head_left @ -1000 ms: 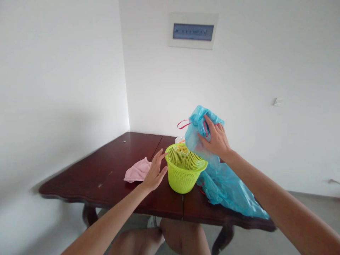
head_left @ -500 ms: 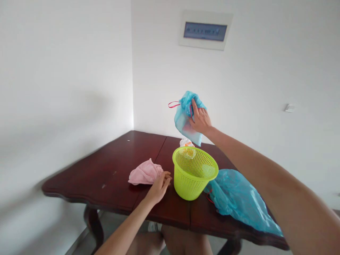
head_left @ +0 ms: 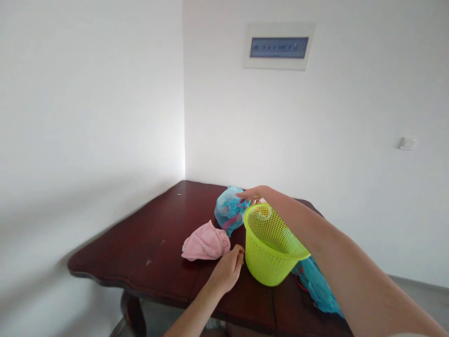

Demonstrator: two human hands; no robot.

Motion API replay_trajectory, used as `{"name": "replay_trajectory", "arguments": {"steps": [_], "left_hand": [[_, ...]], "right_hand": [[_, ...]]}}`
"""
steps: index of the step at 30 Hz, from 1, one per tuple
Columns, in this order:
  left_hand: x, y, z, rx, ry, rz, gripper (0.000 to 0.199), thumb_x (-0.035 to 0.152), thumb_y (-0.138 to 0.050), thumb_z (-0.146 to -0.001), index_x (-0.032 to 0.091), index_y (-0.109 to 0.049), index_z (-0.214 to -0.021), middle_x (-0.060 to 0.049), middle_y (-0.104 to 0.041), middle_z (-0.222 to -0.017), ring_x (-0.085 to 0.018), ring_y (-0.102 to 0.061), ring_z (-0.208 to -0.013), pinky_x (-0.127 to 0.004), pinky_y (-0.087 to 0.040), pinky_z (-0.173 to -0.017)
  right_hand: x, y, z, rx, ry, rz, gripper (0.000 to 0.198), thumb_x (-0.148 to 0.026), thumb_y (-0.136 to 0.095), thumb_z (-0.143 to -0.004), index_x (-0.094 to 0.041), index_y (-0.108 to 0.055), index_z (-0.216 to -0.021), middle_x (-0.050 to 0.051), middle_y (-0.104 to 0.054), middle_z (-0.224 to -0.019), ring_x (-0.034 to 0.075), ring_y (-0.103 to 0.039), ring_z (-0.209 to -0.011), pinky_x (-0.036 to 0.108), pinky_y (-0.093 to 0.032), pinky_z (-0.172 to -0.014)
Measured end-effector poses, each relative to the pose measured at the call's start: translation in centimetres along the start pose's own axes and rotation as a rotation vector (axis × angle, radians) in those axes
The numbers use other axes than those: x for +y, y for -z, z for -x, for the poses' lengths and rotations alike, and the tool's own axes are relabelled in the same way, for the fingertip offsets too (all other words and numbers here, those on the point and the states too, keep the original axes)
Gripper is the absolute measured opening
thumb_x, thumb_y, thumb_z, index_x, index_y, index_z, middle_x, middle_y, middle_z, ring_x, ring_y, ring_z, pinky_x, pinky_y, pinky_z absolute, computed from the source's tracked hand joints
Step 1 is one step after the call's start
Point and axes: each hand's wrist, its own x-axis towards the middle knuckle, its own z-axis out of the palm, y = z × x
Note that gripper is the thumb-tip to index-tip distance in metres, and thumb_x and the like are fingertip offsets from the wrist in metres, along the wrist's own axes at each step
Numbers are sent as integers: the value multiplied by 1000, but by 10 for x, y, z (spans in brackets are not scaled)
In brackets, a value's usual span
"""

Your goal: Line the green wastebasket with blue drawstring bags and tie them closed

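A light blue plastic bag (head_left: pixel 228 209) with a pink drawstring sits bunched on the table, behind the yellow-green mesh basket (head_left: pixel 266 264). My right hand (head_left: pixel 250 193) reaches across behind the basket, its visible fingers stretched out at the bag's right side; the forearm covers part of the basket rim. Close to the basket's left wall, my left hand (head_left: pixel 228 267) rests with curled fingers, nothing visible in them. Just beyond it lies a folded pink cloth (head_left: pixel 206 241). A second blue bag (head_left: pixel 317 285) with a red string lies right of the basket, partly hidden by my right arm.
The dark red wooden table (head_left: pixel 140 238) has a wavy edge and stands against white walls. A white and orange package (head_left: pixel 260 201) is partly visible behind the basket. A panel box (head_left: pixel 279 47) and a switch (head_left: pixel 408 143) are on the wall.
My right hand has lowered the light blue bag from the air onto the table behind the basket. My left hand's fingers have curled in. The view has shifted slightly.
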Motion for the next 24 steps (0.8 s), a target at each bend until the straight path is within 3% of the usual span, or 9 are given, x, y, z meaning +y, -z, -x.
{"name": "replay_trajectory", "arguments": {"steps": [2, 4, 9, 13, 15, 18, 21, 24], "left_hand": [[-2, -2, 0, 13, -15, 3, 32, 42, -33, -126, 26, -60, -121, -7, -75, -100, -28, -75, -96, -40, -51, -88], [-2, -2, 0, 12, -24, 5, 30, 40, -35, -126, 26, -60, -119, -6, -75, -99, -27, -74, -97, -39, -49, -88], [-3, -1, 0, -23, -17, 8, 31, 39, -33, -127, 26, -60, -119, -5, -76, -99, -27, -74, -95, -40, -48, -88], [-3, 1, 0, -42, -24, -22, 33, 39, -32, -127, 27, -61, -116, -5, -76, -98, -28, -72, -94, -40, -48, -88], [-3, 1, 0, -49, -26, -40, 33, 39, -33, -127, 27, -61, -116, -5, -76, -99, -28, -73, -95, -40, -48, -87], [-2, 0, -2, -58, -11, -69, 31, 39, -34, -126, 27, -61, -116, -6, -78, -100, -29, -75, -96, -41, -49, -89], [-2, -2, -2, -63, 9, -86, 28, 38, -35, -126, 27, -60, -118, -6, -78, -101, -30, -76, -97, -42, -51, -90], [-1, -4, -2, -65, 4, -84, 27, 39, -37, -126, 27, -60, -119, -6, -78, -102, -29, -77, -97, -43, -53, -92]], "right_hand": [[12, 11, -2, -192, -144, -20, 54, -65, -71, -116, -13, -82, -123, 12, -89, -102, 22, -83, -84, 41, -71, -88], [29, 30, -3, -264, -227, -61, 62, -69, -52, -122, -16, -80, -136, 15, -91, -114, 25, -86, -93, 41, -71, -92], [103, 85, 27, -37, -346, -90, 58, -57, -34, -127, -19, -71, -151, 20, -86, -138, 25, -86, -107, 37, -69, -97], [185, 100, 103, 134, -481, 54, 45, -47, -51, -121, -14, -75, -141, 26, -84, -136, 31, -85, -108, 46, -68, -101], [225, 89, 153, 188, -489, 130, 41, -44, -62, -115, -13, -78, -138, 28, -81, -143, 38, -80, -131, 50, -63, -115], [278, 52, 228, 236, -504, 215, 47, -40, -64, -111, -15, -79, -148, 30, -68, -167, 41, -60, -164, 50, -49, -133], [316, 4, 285, 237, -563, 285, 55, -44, -63, -110, -19, -78, -156, 28, -56, -181, 40, -50, -174, 49, -43, -140], [340, -34, 314, 242, -593, 354, 66, -52, -57, -112, -25, -67, -171, 20, -47, -190, 40, -41, -179, 61, -33, -147]]}}
